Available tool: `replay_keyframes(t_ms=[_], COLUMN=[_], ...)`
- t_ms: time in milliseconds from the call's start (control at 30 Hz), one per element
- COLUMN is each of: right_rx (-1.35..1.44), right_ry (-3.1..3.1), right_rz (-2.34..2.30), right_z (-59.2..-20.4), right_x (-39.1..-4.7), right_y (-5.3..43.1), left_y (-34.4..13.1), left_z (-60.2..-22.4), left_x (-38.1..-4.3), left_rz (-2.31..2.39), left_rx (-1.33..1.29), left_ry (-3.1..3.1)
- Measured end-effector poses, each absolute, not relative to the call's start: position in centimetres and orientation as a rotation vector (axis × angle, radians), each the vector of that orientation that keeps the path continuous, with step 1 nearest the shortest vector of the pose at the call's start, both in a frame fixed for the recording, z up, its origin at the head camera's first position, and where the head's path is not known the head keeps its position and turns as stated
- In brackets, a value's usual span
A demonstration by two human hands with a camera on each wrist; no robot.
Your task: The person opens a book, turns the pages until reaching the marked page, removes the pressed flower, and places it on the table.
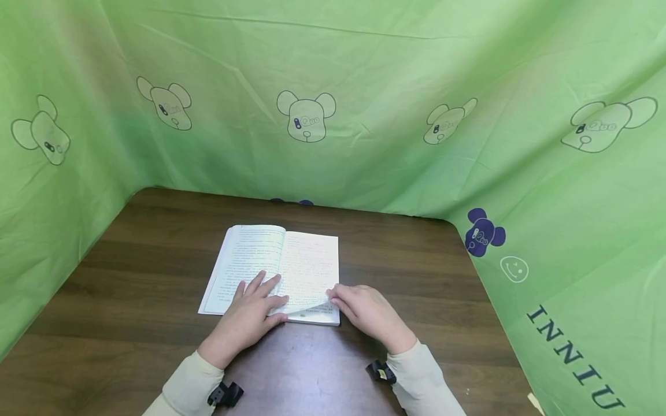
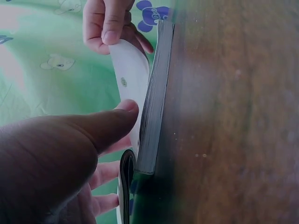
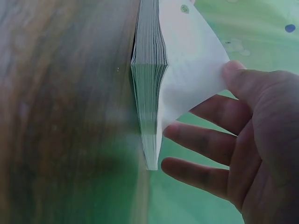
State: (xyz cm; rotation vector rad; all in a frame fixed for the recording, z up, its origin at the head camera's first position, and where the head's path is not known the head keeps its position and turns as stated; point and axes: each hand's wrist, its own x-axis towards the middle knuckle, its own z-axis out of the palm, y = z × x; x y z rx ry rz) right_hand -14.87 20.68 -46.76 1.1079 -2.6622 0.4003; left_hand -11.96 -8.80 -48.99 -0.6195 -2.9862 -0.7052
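An open book (image 1: 312,260) lies on the wooden table, its pages covered in lines of small print. My right hand (image 1: 366,312) pinches the lower outer corner of a right-hand page (image 3: 196,60) between thumb and fingers. That corner is lifted and bends away from the thick stack of pages (image 3: 149,88) beneath. My left hand (image 1: 250,315) rests with spread fingers across the lower part of the book near the spine, its thumb (image 2: 126,107) by the bottom edge of the right-hand pages. The left-hand pages (image 1: 250,248) lie partly under its fingers.
Dark wood tabletop (image 1: 416,260) extends around the book. Green cloth (image 1: 364,162) printed with bear heads hangs along the back and both sides of the table. A small black camera is strapped at each wrist, below the pale sleeves (image 1: 192,381).
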Motion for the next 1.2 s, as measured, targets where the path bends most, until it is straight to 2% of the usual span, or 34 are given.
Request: replay_keyframes(t_ms=[300, 500, 933, 1200], right_rx=[0.985, 0.885, 1.234, 1.26], right_ry=[-2.593, -2.607, -2.839, -2.934], right_rz=[0.541, 0.645, 0.561, 0.498], right_z=[-46.55, -46.41, -46.88, -47.34], right_x=[-15.08, -15.11, -14.9, -14.81], right_y=[20.9, 20.94, 21.32, 21.48], left_y=[-8.97, -9.08, -9.49, -9.67], left_z=[-49.11, -48.94, -48.77, -48.38], left_x=[-12.17, -12.49, -12.77, -12.76], left_rz=[-0.688, -0.741, -0.758, -0.652], left_rx=[-0.597, -0.491, -0.359, -0.308], left_ry=[-2.949, -2.812, -2.56, -2.67])
